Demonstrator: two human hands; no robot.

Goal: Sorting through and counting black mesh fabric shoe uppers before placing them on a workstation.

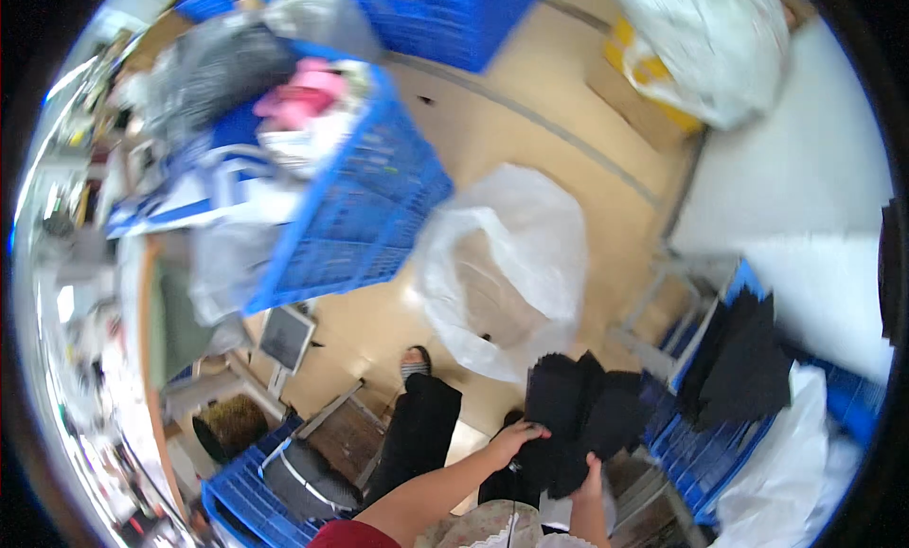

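Between my two hands is a thick stack of black fabric pieces (568,411) with jagged edges, held above my lap. My left hand (516,442) grips its left side, thumb and fingers closed on the cloth. On the lower right side, my right hand (589,482) is closed round the stack's edge, its fingers partly hidden beneath. Just beyond the stack, a white plastic bag (511,264) stands on the floor with its mouth open. To the right, another pile of black fabric pieces (734,363) rests on a blue crate (705,467).
A large blue basket (350,226) heaped with bags and a pink item (303,93) stands at left. Another blue crate (445,22) is at the back. White plastic (786,463) hangs at lower right. A wrapped dark bundle (311,477) lies on a blue crate at lower left.
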